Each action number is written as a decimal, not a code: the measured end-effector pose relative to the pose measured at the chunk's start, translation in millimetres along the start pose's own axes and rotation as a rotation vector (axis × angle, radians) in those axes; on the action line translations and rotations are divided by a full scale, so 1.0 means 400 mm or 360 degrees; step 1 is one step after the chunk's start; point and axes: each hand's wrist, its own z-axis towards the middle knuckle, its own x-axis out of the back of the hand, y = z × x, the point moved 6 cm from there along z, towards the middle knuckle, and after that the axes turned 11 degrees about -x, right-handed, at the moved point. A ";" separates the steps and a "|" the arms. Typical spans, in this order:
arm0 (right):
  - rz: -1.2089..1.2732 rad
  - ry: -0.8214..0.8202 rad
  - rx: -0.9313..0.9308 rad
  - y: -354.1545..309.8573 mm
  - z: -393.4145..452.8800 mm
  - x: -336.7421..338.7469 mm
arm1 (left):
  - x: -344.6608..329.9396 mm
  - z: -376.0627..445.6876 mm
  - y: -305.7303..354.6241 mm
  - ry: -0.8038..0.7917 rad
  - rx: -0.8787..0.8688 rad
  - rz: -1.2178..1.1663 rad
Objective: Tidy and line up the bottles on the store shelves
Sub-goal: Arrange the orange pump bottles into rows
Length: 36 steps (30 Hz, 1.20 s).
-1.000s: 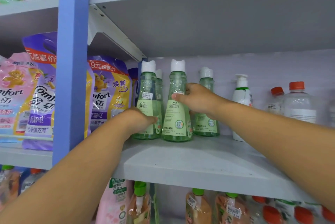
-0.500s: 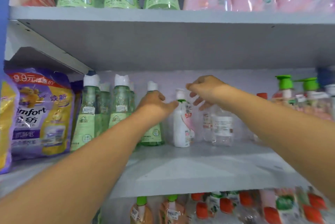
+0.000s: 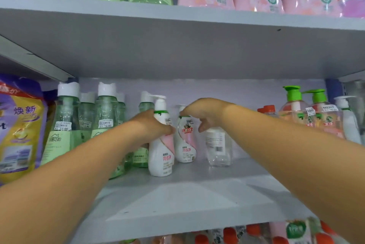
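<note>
Left hand (image 3: 152, 125) grips the front pump bottle (image 3: 161, 157), right hand (image 3: 203, 114) pinches the rear bottle (image 3: 185, 145); both probably need aligning next.

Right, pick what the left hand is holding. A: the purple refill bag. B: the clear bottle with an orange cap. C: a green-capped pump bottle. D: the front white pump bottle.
D: the left hand wraps round the neck of the front white pump bottle, while the right hand reaches the second white pump bottle behind it.
</note>
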 end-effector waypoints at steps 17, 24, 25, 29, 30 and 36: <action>-0.0423 0.0292 -0.0108 0.007 -0.037 -0.129 | 0.042 -0.040 -0.050 0.0013 0.0022 -0.0211; -0.0106 0.0421 0.0054 0.086 -0.255 -0.025 | 0.056 -0.093 -0.026 -0.0108 -0.0140 -0.0346; -0.0003 0.0411 0.0081 0.103 -0.278 -0.018 | 0.053 -0.113 -0.020 -0.0130 -0.0149 -0.0433; 0.0212 0.0365 0.0164 0.157 -0.323 -0.013 | 0.031 -0.210 -0.003 -0.0025 -0.0132 -0.0589; 0.0212 0.0346 0.0183 0.163 -0.338 -0.006 | 0.037 -0.240 0.005 0.0056 -0.0128 -0.0574; 0.0242 0.0303 0.0556 0.250 -0.609 0.106 | 0.109 -0.486 0.130 0.0433 -0.0241 -0.0378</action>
